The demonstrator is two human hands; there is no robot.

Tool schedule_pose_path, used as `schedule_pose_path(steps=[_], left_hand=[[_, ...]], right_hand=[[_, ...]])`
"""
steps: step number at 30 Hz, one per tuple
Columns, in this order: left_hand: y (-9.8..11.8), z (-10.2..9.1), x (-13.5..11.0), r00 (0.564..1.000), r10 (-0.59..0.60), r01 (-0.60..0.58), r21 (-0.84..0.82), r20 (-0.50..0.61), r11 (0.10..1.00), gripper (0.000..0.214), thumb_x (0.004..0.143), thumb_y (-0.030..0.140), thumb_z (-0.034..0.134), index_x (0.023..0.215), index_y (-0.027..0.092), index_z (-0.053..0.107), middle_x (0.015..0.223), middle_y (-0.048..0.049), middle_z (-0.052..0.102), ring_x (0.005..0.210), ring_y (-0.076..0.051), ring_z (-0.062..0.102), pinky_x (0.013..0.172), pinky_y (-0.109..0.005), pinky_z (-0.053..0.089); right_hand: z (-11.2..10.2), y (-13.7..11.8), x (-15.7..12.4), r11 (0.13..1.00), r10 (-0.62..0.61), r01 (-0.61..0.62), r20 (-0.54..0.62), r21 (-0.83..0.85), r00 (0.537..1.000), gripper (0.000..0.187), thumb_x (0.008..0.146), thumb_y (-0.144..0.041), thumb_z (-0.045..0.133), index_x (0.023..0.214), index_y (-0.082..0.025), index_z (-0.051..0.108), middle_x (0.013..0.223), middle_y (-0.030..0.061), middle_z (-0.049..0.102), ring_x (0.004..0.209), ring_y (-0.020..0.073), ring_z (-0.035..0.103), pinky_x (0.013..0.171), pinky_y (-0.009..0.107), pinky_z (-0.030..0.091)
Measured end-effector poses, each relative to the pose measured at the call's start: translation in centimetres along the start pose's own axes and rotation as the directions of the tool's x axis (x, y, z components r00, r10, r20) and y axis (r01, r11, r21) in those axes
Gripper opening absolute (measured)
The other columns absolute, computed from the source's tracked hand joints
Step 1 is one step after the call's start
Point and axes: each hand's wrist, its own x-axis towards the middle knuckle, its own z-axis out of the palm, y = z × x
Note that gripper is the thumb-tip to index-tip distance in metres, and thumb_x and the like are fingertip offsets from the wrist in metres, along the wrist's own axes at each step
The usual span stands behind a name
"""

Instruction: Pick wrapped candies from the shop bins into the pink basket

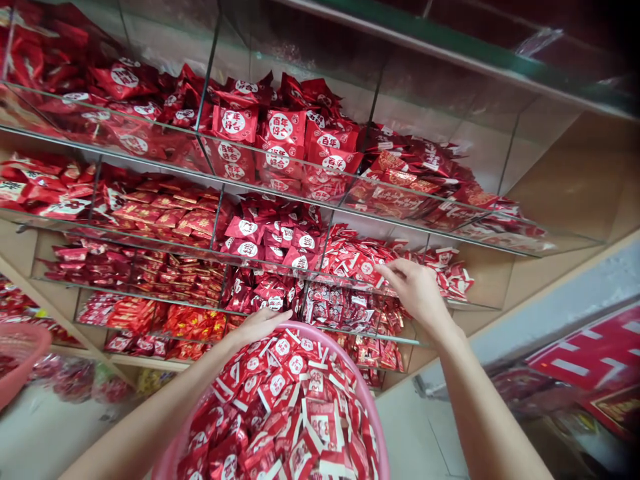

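A pink plastic basket (374,427) is heaped with small red-and-white packets (295,393). My left arm runs along its left side, and my left hand (263,327) grips the far rim, its fingers lying along the edge. Over the lower right compartments of the shelf, my right hand (413,287) reaches in with fingers loosely bent and apart. Its fingertips are at a pile of small red packets (357,257) with white round labels, and I see no packet held in it. The undersides of its fingers are hidden.
Stepped shelves with clear dividers and a clear front panel (280,177) hold red packets of several sizes. Large packets (280,127) fill the upper tier. A second pink basket (23,357) stands at the left edge. Red packaging (595,347) is at the right, above pale floor tiles (420,427).
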Motion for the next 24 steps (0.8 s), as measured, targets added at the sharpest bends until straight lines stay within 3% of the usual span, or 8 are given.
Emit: schedule_pose_path(steps=[2, 4, 8, 13, 15, 18, 21, 24], left_hand=[[0.2, 0.0, -0.1, 1.0, -0.003, 0.003, 0.002, 0.002, 1.0, 0.061, 0.067, 0.073, 0.041, 0.062, 0.016, 0.062, 0.052, 0.0009, 0.052, 0.052, -0.014, 0.045, 0.053, -0.023, 0.027], [0.5, 0.1, -0.1, 1.0, -0.002, 0.002, 0.02, 0.008, 1.0, 0.061, 0.068, 0.072, 0.04, 0.063, 0.016, 0.062, 0.051, 0.001, 0.051, 0.051, -0.013, 0.044, 0.052, -0.023, 0.026], [0.9, 0.3, 0.0, 0.999, 0.047, -0.048, 0.076, 0.024, 0.996, 0.06, 0.068, 0.072, 0.04, 0.059, 0.016, 0.059, 0.048, 0.0034, 0.043, 0.048, -0.011, 0.037, 0.051, -0.023, 0.023], [1.0, 0.7, 0.1, 0.995, 0.097, -0.099, 0.112, 0.029, 0.989, 0.06, 0.068, 0.073, 0.038, 0.054, 0.016, 0.053, 0.046, 0.0051, 0.035, 0.049, -0.01, 0.031, 0.051, -0.023, 0.019], [1.0, 0.8, 0.1, 0.995, 0.098, -0.101, 0.12, 0.028, 0.988, 0.06, 0.068, 0.073, 0.038, 0.053, 0.016, 0.052, 0.047, 0.0051, 0.034, 0.05, -0.01, 0.03, 0.051, -0.023, 0.019], [0.9, 0.8, 0.1, 0.991, 0.129, -0.131, 0.123, 0.027, 0.984, 0.06, 0.07, 0.072, 0.038, 0.054, 0.016, 0.052, 0.049, 0.0046, 0.036, 0.051, -0.01, 0.031, 0.051, -0.023, 0.02], [0.7, 0.8, 0.2, 0.988, 0.155, -0.156, 0.128, 0.019, 0.98, 0.058, 0.072, 0.069, 0.038, 0.054, 0.016, 0.052, 0.05, 0.0044, 0.037, 0.052, -0.01, 0.032, 0.051, -0.022, 0.022], [0.4, 0.7, 0.2, 0.992, 0.122, -0.125, 0.088, 0.042, 0.988, 0.057, 0.073, 0.069, 0.038, 0.057, 0.016, 0.054, 0.05, 0.0036, 0.041, 0.052, -0.011, 0.035, 0.052, -0.022, 0.024]], right_hand=[[0.0, -1.9, -1.7, 0.987, 0.03, -0.038, 0.053, 0.159, 0.998, 0.041, 0.082, -0.051, 0.043, 0.066, -0.017, 0.06, 0.059, 0.0022, 0.057, 0.055, 0.0129, 0.047, 0.056, 0.024, 0.034], [1.2, -3.5, -3.4, 0.939, -0.023, -0.06, 0.238, 0.338, 0.971, 0.04, 0.082, -0.05, 0.043, 0.067, -0.018, 0.061, 0.062, 0.0014, 0.058, 0.058, 0.0126, 0.049, 0.056, 0.023, 0.036], [5.7, -5.2, -5.6, 0.856, -0.252, -0.085, 0.554, 0.511, 0.793, 0.043, 0.081, -0.051, 0.044, 0.062, -0.016, 0.061, 0.056, -0.0023, 0.054, 0.052, 0.0091, 0.043, 0.053, 0.021, 0.033], [10.2, -5.0, -6.5, 0.824, -0.349, -0.176, 0.727, 0.539, 0.591, 0.046, 0.072, -0.056, 0.054, 0.055, -0.014, 0.059, 0.046, -0.0071, 0.038, 0.046, 0.0063, 0.028, 0.045, 0.02, 0.024], [11.2, -5.0, -6.7, 0.829, -0.363, -0.179, 0.752, 0.53, 0.55, 0.044, 0.071, -0.055, 0.056, 0.058, -0.014, 0.061, 0.047, -0.0073, 0.04, 0.047, 0.0062, 0.029, 0.045, 0.019, 0.024], [12.1, -5.3, -7.1, 0.883, -0.311, -0.119, 0.755, 0.454, 0.578, 0.038, 0.071, -0.053, 0.058, 0.063, -0.016, 0.065, 0.049, -0.0064, 0.046, 0.047, 0.0066, 0.034, 0.047, 0.019, 0.026], [11.7, -5.5, -6.9, 0.934, -0.245, -0.029, 0.699, 0.355, 0.671, 0.036, 0.073, -0.051, 0.057, 0.066, -0.017, 0.066, 0.054, -0.0036, 0.054, 0.049, 0.0078, 0.041, 0.049, 0.02, 0.028], [9.6, -5.0, -5.8, 0.933, -0.253, 0.033, 0.591, 0.358, 0.766, 0.039, 0.079, -0.052, 0.05, 0.072, -0.018, 0.067, 0.063, -0.0003, 0.062, 0.053, 0.0093, 0.047, 0.054, 0.021, 0.033]])
